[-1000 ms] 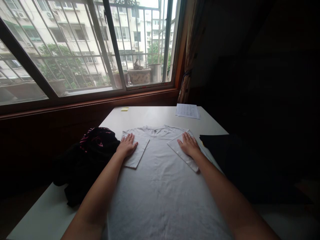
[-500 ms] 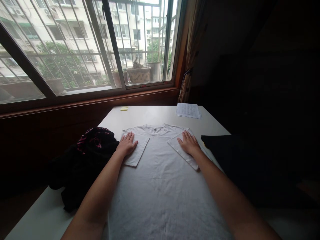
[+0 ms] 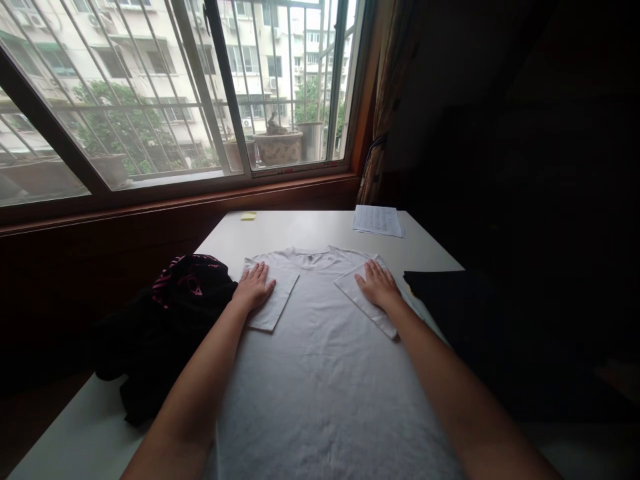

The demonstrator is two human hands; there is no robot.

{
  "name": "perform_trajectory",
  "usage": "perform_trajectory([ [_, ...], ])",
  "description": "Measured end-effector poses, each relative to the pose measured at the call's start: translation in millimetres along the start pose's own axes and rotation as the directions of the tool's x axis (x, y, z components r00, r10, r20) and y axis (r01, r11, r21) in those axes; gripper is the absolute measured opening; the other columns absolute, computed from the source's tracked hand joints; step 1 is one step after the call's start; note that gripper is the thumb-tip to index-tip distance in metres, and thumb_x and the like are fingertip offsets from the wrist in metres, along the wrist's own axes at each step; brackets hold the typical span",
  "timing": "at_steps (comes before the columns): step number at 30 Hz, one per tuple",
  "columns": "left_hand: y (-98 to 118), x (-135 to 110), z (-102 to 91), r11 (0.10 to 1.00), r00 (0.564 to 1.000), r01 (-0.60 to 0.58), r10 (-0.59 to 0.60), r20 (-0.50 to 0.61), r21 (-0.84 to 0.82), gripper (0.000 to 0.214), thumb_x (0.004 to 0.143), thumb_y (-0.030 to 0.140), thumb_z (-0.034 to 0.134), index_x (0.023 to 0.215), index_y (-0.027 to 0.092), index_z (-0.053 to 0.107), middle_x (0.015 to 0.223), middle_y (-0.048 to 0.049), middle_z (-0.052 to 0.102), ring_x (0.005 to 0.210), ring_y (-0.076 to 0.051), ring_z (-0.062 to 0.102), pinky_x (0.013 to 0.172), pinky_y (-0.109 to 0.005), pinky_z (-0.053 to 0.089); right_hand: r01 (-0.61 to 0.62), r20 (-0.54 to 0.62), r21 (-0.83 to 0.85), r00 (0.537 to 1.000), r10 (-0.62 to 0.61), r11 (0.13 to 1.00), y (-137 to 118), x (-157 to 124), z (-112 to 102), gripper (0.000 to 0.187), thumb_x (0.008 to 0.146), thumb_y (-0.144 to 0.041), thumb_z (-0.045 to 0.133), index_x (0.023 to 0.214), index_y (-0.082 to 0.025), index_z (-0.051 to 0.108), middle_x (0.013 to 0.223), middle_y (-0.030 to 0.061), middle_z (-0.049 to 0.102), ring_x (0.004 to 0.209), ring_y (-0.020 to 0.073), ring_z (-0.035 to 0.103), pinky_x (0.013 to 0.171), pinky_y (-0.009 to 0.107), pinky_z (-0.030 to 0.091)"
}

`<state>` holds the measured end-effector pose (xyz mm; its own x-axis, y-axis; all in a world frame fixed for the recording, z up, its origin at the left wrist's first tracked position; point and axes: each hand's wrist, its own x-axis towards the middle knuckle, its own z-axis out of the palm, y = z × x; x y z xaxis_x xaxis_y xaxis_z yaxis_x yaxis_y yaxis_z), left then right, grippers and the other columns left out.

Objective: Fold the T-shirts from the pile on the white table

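Note:
A white T-shirt (image 3: 320,347) lies spread on the white table (image 3: 300,227), its neckline toward the far end. Both of its short sleeves are folded inward over the chest. My left hand (image 3: 254,288) rests flat on the left sleeve, fingers stretched out near the shoulder. On the folded right sleeve lies my right hand (image 3: 379,285), also flat, with the thumb apart from the fingers. Neither hand grips the cloth. The lower end of the shirt runs out of view at the bottom.
A heap of black clothing (image 3: 170,327) with pink print lies left of the shirt. Dark folded cloth (image 3: 465,320) is on the right. Printed sheets (image 3: 378,221) and a yellow sticky note (image 3: 249,216) sit at the far end, below a barred window (image 3: 280,87).

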<state>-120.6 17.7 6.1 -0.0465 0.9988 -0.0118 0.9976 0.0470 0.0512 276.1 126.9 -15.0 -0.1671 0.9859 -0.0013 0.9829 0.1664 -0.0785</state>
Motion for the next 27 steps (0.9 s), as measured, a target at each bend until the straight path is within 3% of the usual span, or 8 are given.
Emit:
perform_trajectory([
  [27,-0.3,1.3,3.6,1.000,1.000,0.016,-0.017,-0.017,-0.009,0.077,0.102,0.060,0.017,0.163,0.013,0.023,0.171,-0.0072,0.012,0.159,-0.023,0.008,0.128,-0.046,0.008,0.014,0.007,0.013,1.000,-0.014,1.000,0.7,5.2,-0.6,0.078,0.102,-0.057,0.017,0.164,-0.009,0.018,0.172,0.0091,0.011,0.158,0.0205,0.007,0.127,0.042,0.005],
])
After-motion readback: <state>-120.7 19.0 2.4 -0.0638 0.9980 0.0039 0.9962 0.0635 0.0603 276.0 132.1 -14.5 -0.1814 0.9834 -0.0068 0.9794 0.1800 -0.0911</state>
